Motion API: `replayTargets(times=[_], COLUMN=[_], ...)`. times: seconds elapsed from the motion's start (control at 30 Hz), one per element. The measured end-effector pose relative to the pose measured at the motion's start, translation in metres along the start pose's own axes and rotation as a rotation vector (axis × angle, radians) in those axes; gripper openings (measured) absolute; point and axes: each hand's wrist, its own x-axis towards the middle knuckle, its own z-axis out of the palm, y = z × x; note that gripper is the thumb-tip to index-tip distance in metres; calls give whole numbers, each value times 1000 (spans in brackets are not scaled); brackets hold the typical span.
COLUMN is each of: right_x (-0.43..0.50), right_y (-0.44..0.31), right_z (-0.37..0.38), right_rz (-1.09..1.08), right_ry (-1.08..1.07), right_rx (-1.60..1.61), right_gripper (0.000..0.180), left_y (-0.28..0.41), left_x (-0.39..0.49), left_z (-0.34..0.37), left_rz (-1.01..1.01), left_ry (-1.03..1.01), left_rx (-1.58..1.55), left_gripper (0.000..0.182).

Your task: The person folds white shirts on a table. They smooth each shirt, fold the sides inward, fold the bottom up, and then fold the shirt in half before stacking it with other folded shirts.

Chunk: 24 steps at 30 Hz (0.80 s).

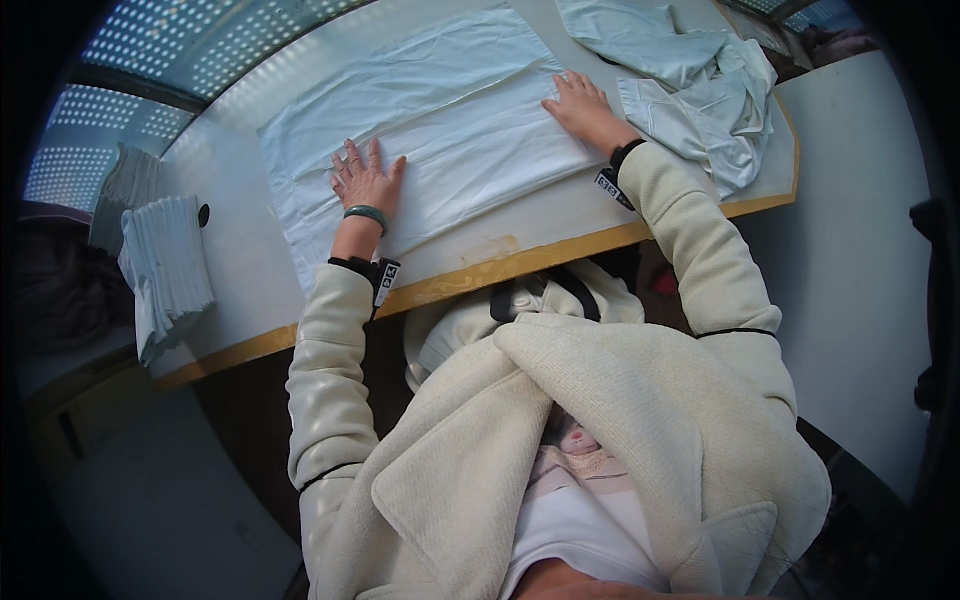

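Observation:
A white cloth (465, 157), folded over itself in long layers with light creases, lies across the white table in front of me. My left hand (367, 178) rests palm down on its left part, fingers spread; a dark green bangle circles that wrist. On the cloth's right edge lies my right hand (585, 109), also palm down with the fingers apart. Neither hand grips the fabric. Both wrists carry black straps with small patterned tags.
Crumpled white fabric (697, 97) lies at the table's right end. Folded white cloths (166, 259) are stacked at the left, beside another stack (127, 187). The table's yellowish front edge (480, 274) runs close to my body. A perforated panel (217, 45) stands behind.

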Motion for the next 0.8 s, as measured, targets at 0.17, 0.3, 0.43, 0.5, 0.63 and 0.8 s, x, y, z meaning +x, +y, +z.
replayTargets(times=[0.17,0.3,0.43,0.5,0.63,0.8], right_x=[-4,1,26,37,45,38], right_y=[-74,-109,-90,-72,-31,3], right_z=[5,15,8,5,8,10], right_rz=[-400,-519,-367,-262,-111,93], right_ry=[-48,-137,-116,-111,-22,134], right_rx=[-102,6,37,27,28,-87], right_gripper=[58,56,58,59,60,61], left_y=[32,43,21,9,-12,-30], left_x=[-24,-10,16,25,35,32], left_z=[10,12,7,5,9,7], left_rz=[438,518,441,367,215,107], left_ry=[102,-31,-74,-91,-92,-73], left_rx=[13,-73,-46,-8,6,32], left_gripper=[60,59,61,64,65,65])
